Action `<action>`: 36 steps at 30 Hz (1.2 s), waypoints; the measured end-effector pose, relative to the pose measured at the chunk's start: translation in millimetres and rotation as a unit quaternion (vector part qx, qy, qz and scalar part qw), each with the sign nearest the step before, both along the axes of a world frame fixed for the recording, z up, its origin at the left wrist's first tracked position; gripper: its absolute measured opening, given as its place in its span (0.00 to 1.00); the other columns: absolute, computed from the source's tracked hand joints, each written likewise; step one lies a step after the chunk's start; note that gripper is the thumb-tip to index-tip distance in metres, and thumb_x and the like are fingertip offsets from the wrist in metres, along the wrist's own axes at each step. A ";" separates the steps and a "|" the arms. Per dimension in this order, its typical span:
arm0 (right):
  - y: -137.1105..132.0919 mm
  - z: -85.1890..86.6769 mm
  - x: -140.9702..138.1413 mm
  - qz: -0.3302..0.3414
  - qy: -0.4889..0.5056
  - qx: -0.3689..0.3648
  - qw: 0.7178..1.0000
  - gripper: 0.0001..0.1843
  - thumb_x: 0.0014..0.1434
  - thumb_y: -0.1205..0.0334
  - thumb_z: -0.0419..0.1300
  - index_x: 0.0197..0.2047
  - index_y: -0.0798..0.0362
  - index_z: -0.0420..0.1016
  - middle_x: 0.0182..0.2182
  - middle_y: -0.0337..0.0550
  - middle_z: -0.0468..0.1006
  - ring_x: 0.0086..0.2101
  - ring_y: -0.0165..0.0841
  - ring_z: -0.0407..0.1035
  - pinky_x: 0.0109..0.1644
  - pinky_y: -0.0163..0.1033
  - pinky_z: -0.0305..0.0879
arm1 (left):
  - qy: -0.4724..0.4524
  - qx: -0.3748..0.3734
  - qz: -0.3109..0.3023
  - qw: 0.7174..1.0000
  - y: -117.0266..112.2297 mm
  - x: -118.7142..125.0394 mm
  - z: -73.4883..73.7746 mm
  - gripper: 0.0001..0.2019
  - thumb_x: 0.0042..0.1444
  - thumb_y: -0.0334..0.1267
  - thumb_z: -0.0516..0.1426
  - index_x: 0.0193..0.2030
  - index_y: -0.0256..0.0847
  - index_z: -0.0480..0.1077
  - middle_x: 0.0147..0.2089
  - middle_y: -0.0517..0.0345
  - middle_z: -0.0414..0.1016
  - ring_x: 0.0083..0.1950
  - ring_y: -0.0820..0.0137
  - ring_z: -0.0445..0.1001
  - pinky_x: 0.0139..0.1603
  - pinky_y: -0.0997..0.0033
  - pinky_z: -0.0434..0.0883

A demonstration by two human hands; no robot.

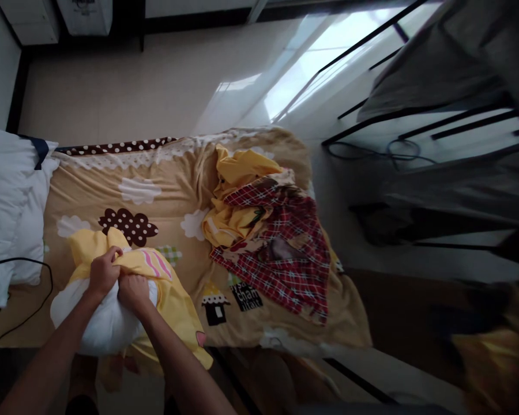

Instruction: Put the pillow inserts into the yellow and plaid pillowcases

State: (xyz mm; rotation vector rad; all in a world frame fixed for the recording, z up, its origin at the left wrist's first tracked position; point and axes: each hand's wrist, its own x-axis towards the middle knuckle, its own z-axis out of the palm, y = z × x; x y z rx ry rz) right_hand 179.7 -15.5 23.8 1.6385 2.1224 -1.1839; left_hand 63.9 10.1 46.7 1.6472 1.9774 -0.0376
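Note:
A plump white pillow lies at the near left edge of the bed, partly under a yellow pillowcase with pink stripes. My left hand is closed on a bunched edge of the pillowcase above the pillow. Right beside it, my right hand is curled into a fist at the opening, against the white pillow. Its fingertips are hidden under the yellow cloth, so whether it grips pillow, cloth or both is unclear. The pillowcase's loose side hangs over the bed's near edge.
The bed has a tan patterned blanket. A red plaid cloth and crumpled yellow fabric lie on its right part. White bedding is at left, near a black cable. Black-framed racks stand right.

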 end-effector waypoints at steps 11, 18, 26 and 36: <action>-37.6 7.9 16.7 -0.107 0.108 0.146 0.977 0.22 0.69 0.56 0.47 0.57 0.55 0.75 0.50 0.55 0.80 0.52 0.43 0.73 0.58 0.48 0.67 | 0.050 0.047 0.012 0.998 -13.5 -21.8 -6.8 0.11 0.53 0.25 0.50 0.39 0.42 0.68 0.39 0.53 0.78 0.44 0.63 0.75 0.44 0.69 0.64; -92.5 26.7 -8.9 -0.085 0.144 0.266 0.949 0.32 0.66 0.65 0.48 0.72 0.53 0.52 0.70 0.51 0.58 0.70 0.44 0.45 0.69 0.55 0.50 | 0.056 0.030 0.054 0.997 16.1 -20.6 -2.6 0.07 0.55 0.28 0.51 0.31 0.42 0.66 0.33 0.57 0.75 0.38 0.68 0.72 0.38 0.71 0.59; -13.3 -21.8 -19.6 -0.091 0.109 0.160 0.977 0.17 0.63 0.59 0.54 0.52 0.55 0.75 0.51 0.52 0.77 0.54 0.43 0.66 0.63 0.49 0.57 | 0.099 0.004 -0.114 0.989 14.8 -17.8 23.0 0.06 0.57 0.28 0.52 0.34 0.42 0.69 0.37 0.51 0.75 0.44 0.62 0.72 0.43 0.68 0.62; -17.8 -21.4 -2.0 -0.108 0.107 0.222 0.963 0.29 0.70 0.55 0.47 0.71 0.53 0.57 0.67 0.49 0.64 0.66 0.38 0.54 0.69 0.47 0.50 | -0.095 0.095 0.220 0.966 18.5 -115.2 -21.1 0.16 0.57 0.49 0.52 0.42 0.38 0.67 0.47 0.46 0.75 0.52 0.58 0.72 0.57 0.57 0.67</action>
